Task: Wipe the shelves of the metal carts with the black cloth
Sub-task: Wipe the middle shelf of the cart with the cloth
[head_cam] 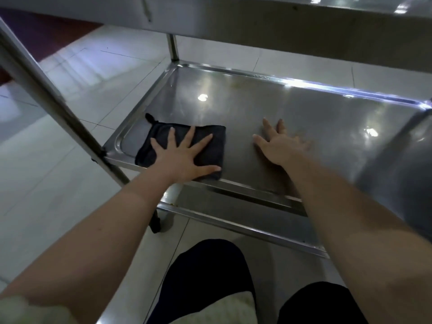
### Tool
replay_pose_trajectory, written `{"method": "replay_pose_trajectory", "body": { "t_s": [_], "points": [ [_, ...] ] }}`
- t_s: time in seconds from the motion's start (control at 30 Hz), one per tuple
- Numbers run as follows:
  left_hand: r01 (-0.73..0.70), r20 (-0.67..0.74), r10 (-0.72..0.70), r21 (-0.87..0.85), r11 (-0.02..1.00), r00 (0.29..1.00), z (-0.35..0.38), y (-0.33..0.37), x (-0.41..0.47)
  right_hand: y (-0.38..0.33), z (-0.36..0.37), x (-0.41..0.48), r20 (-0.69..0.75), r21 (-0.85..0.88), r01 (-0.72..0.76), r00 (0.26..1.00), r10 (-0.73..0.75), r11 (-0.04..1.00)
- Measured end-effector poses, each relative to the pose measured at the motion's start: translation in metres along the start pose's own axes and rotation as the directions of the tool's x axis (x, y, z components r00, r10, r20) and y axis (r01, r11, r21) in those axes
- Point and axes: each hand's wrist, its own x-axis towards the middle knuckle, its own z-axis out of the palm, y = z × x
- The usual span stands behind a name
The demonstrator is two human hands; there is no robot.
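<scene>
Cloth, folded, lies at the near left corner of the middle shelf under the flat, spread left hand; right hand rests flat-fingered on bare steel nearby, holding nothing; most of this shelf seemingly awaits wiping.

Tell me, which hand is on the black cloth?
The left hand. It lies flat, fingers spread, on the black cloth, while the right hand touches the bare metal shelf beside it.
</scene>
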Motion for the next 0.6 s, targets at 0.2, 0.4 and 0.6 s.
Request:
{"method": "replay_pose_trajectory", "body": {
  "t_s": [0.2,0.4,0.6],
  "points": [
    [-0.004,-0.050,0.004,-0.006,1.000,0.999,0.008,-0.002,-0.002,-0.085,-0.003,0.044,-0.134,0.031,0.196,0.973,-0.190,0.980],
    [-0.059,-0.069,0.054,-0.075,0.995,0.996,-0.004,-0.047,0.039,-0.089,0.021,0.062,-0.159,-0.075,0.161,0.972,-0.172,0.984],
    [-0.005,-0.139,0.002,-0.022,1.000,0.990,-0.035,-0.071,0.137,-0.090,0.024,0.065,-0.189,-0.115,0.166,0.964,-0.186,0.979]
  ]
}}
